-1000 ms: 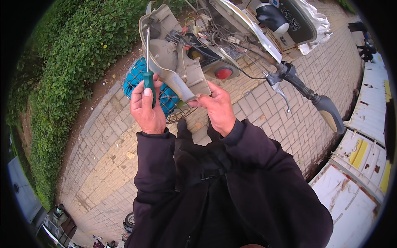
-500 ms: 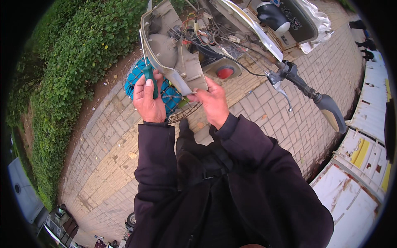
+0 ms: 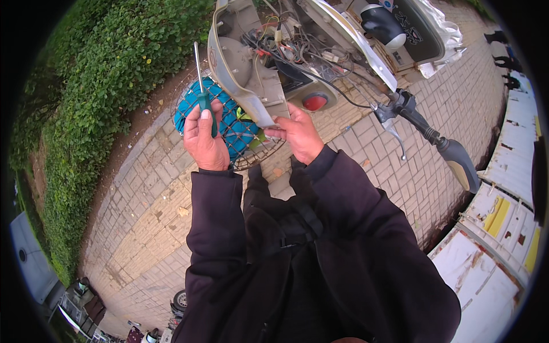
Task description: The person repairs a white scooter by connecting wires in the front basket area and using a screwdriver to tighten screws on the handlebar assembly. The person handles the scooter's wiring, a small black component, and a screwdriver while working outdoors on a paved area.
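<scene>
In my left hand point(image 3: 205, 144) a screwdriver point(image 3: 205, 102) with a green handle points upward, its metal shaft bare beside the panel. My right hand point(image 3: 302, 137) pinches the lower corner of a curved grey plastic scooter panel point(image 3: 247, 102), its hollow inner side showing. Beyond the panel, a tangle of wires and connectors point(image 3: 293, 48) lies exposed on the scooter body. A round red lamp point(image 3: 314, 102) sits just above my right hand. Behind my left hand is a blue bundle point(image 3: 231, 128) in a wire basket point(image 3: 271, 151).
To the right juts a handlebar with a brake lever point(image 3: 392, 128) and a mirror point(image 3: 460, 166). An open storage box point(image 3: 420, 28) stands at the upper right. Green hedge point(image 3: 108, 97) borders the paving point(image 3: 148, 194) on the left; rusty white metal panels point(image 3: 477, 274) line the right.
The panel has shifted right with my right hand, away from the screwdriver. More of the blue bundle and the whole screwdriver shaft now show. My left hand stays nearly in place.
</scene>
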The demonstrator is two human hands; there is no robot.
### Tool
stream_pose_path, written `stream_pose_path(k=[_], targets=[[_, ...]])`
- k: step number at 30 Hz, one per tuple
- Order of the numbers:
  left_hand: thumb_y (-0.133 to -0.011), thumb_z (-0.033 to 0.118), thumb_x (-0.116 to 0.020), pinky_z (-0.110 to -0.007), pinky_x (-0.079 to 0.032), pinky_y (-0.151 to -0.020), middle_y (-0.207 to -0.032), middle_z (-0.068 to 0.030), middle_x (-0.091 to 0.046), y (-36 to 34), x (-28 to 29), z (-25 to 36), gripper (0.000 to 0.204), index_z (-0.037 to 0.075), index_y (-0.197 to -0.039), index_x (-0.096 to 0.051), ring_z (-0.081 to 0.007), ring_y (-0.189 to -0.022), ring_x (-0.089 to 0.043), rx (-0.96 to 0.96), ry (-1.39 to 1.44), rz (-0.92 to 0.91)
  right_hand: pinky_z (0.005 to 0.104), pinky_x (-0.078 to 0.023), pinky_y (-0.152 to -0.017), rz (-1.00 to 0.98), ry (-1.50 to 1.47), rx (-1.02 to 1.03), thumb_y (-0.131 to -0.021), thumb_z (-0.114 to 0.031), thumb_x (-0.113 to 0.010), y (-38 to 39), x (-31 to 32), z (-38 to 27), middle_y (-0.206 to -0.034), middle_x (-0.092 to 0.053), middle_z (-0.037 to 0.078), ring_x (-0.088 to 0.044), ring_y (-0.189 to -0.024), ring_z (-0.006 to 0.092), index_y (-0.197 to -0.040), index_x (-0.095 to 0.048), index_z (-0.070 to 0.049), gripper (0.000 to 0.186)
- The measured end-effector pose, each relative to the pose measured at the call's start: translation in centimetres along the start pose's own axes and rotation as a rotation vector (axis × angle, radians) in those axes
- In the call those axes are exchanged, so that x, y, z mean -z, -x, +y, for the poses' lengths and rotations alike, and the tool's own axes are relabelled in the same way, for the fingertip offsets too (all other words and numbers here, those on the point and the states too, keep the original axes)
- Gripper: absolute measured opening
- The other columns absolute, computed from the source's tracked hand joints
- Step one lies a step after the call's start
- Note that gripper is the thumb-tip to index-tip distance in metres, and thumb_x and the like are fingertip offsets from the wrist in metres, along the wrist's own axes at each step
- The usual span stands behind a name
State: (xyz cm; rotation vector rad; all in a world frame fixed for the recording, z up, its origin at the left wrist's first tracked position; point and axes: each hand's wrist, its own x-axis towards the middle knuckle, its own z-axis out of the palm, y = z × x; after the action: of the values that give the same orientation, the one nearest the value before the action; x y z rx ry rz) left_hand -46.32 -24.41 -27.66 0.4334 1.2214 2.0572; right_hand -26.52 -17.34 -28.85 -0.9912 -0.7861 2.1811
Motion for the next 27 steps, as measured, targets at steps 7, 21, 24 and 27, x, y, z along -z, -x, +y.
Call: stream_pose_path(k=[7,21,24,27], targets=[[-0.105,0.005,-0.062,-0.040,-0.065,-0.086,-0.117,-0.0191,-0.074,5.8,0.1,4.2,0.030,-0.006,-0.133,-0.060,-0.0281,-0.108,-0.074,-0.068,-0.192,-0.042,0.0362,-0.062,-0.095,-0.028,0.066,-0.084,-0.108,-0.012,-0.061,0.1,0.6,-1.5,-0.131,-0.069,0.009,-0.072,-0.111,0.0206,-0.144,-0.055,-0.001,0.039],[-0.104,0.006,-0.067,-0.025,-0.058,-0.073,-0.115,-0.0075,-0.073,8.2,-8.4,3.4,0.030,-0.002,-0.133,-0.063,-0.0118,-0.093,-0.072,0.144,-0.408,-0.412,0.0348,-0.056,-0.092,0.088,0.163,-0.069,-0.105,-0.024,-0.068,1.3,4.1,-0.8,-0.125,-0.071,0.010,-0.070,-0.112,0.0184,-0.140,-0.061,-0.002,0.041],[-0.097,0.002,-0.071,-0.028,-0.056,-0.074,-0.094,-0.0097,-0.076,7.4,-9.6,3.6,0.027,-0.004,-0.124,-0.068,-0.0128,-0.086,-0.072,0.133,-0.493,-0.379,0.0332,-0.056,-0.095,0.216,0.379,0.122,-0.106,-0.017,-0.067,4.8,5.7,-1.2,-0.126,-0.072,0.014,-0.072,-0.112,0.0205,-0.140,-0.060,0.002,0.040],[-0.100,0.011,-0.071,-0.025,-0.051,-0.066,-0.095,-0.0046,-0.073,6.3,-10.3,3.2,0.028,-0.002,-0.125,-0.070,-0.0077,-0.073,-0.063,0.142,-0.541,-0.459,0.0350,-0.058,-0.095,0.263,0.526,0.190,-0.109,-0.011,-0.060,9.9,8.1,-3.6,-0.125,-0.074,0.018,-0.075,-0.108,0.0237,-0.136,-0.061,0.006,0.032]])
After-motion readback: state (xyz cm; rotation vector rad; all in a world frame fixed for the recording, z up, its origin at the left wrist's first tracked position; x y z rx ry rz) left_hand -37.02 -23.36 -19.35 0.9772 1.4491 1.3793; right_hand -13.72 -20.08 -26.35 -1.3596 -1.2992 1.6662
